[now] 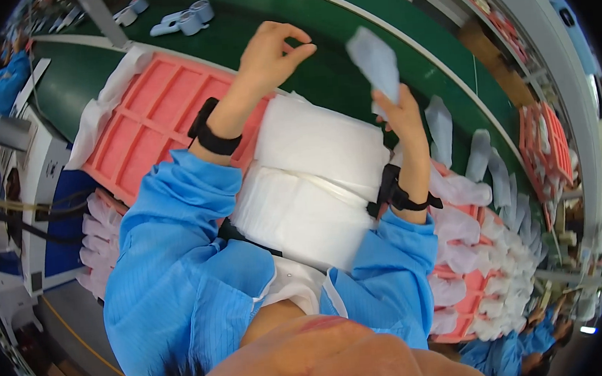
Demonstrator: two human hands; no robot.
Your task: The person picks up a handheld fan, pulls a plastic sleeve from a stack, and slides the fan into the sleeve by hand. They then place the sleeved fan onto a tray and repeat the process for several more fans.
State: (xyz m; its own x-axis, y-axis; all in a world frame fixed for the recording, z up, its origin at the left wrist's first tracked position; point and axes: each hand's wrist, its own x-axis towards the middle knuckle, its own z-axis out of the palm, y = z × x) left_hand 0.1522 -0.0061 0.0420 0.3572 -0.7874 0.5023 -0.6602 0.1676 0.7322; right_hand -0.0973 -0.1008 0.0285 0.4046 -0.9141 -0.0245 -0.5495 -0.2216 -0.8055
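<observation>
A green bench (258, 0) runs beneath and beyond both hands, its pale edge curving past the right one. On it, ahead and to the left of the left hand, lie light-blue devices (189, 19) with round ends. Beside the left forearm is a pink tray (146, 108) divided into compartments, and between the forearms sit two stacks of thin white sheets (317, 165). Just right of the right hand, pale wrapped pieces (440, 132) lie in a row, with more white bundles on pink trays nearer the body. Shelving stands farther right; grey floor shows far behind the left arm. The left hand (273, 54) is raised past the stacks, thumb and forefinger curled toward each other across a small gap, with nothing visible between them. The right hand (400, 116), lifted as well, grips the lower end of a long pale-blue piece (374, 58), blurred and pointing up and away.
</observation>
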